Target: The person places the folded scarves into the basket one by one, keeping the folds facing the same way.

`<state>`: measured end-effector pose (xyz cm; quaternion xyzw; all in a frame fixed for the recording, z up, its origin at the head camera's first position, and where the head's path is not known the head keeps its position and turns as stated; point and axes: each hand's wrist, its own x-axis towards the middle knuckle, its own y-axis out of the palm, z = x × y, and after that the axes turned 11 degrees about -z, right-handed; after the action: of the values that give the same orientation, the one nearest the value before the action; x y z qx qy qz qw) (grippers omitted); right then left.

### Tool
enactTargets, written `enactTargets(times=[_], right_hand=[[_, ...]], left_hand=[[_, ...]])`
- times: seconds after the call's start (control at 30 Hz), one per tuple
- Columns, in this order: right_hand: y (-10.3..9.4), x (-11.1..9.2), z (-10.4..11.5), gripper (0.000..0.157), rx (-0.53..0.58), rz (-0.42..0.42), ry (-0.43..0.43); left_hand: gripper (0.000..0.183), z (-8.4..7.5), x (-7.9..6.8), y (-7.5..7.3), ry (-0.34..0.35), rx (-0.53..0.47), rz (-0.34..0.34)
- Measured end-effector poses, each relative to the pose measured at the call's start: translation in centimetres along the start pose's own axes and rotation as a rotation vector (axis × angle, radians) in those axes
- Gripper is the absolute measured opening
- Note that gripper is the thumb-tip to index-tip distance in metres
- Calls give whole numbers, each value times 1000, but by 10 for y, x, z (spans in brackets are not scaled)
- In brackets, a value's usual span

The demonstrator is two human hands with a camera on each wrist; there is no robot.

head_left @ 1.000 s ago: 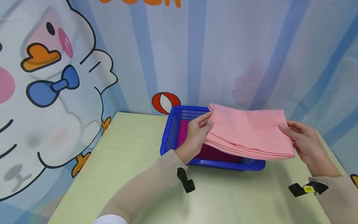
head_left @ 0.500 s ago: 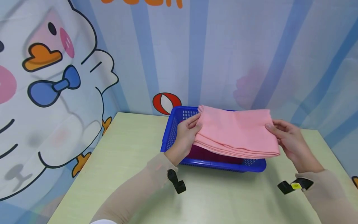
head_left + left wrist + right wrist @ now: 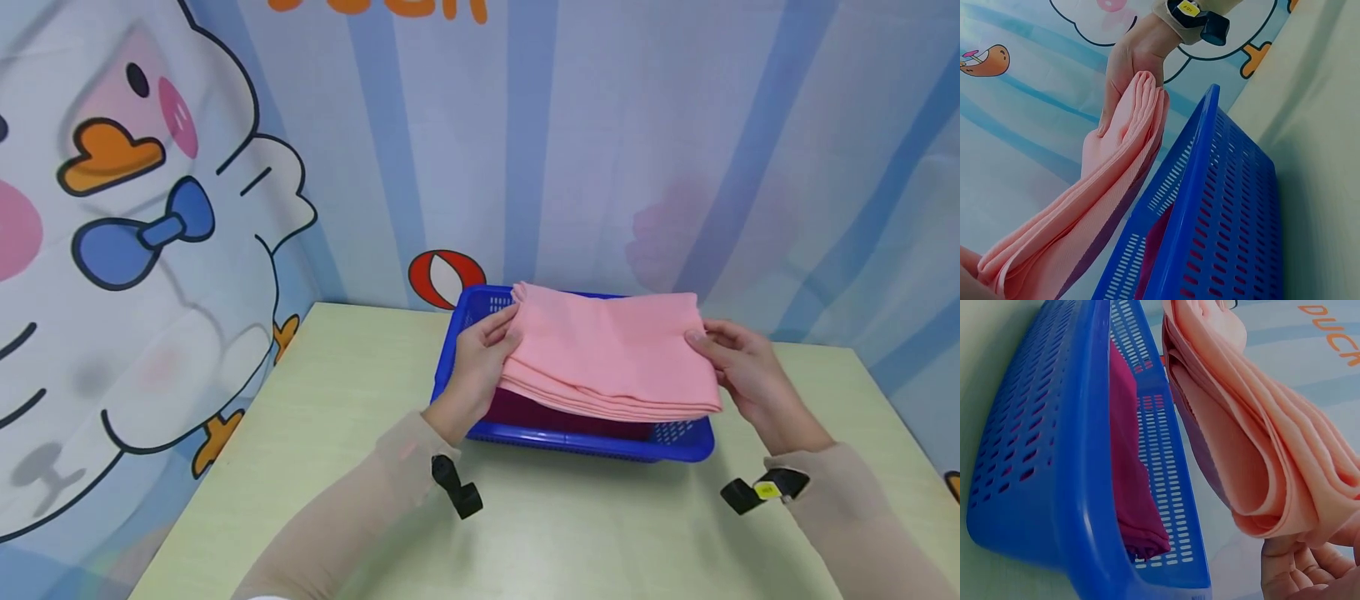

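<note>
A folded pink cloth (image 3: 611, 354) in several layers is held up over the blue basket (image 3: 585, 446). My left hand (image 3: 476, 362) pinches its left edge, thumb on top. At the opposite edge my right hand (image 3: 746, 371) grips the cloth between thumb and fingers. Both wrist views show a gap between the cloth and the basket rim (image 3: 1197, 162). A dark magenta folded cloth (image 3: 1129, 456) lies inside the basket; from the head view the pink cloth covers most of it.
The basket stands on a pale wooden table (image 3: 360, 367) near its back edge. Behind the table hangs a blue striped backdrop (image 3: 600, 150) with a cartoon duck (image 3: 180, 317) on the left.
Both hands have moved left together with the pink cloth, from partly past the basket's right side to more squarely over it. The basket has stayed in place.
</note>
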<state>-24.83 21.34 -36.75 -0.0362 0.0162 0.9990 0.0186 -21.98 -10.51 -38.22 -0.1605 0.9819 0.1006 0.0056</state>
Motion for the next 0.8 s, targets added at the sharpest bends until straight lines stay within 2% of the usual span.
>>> enactTargets(times=[0.17, 0.4, 0.63, 0.8], right_hand=[[9, 2, -1, 22, -4, 13, 4], [18, 4, -2, 26, -38, 33, -2], [26, 9, -4, 58, -148, 22, -7], [30, 14, -5, 63, -215, 20, -15]], left_hand=[[42, 0, 2, -9, -6, 19, -19], [42, 3, 6, -17, -5, -12, -18], [42, 5, 11, -21, -24, 9, -34], [41, 6, 14, -23, -38, 6, -43]])
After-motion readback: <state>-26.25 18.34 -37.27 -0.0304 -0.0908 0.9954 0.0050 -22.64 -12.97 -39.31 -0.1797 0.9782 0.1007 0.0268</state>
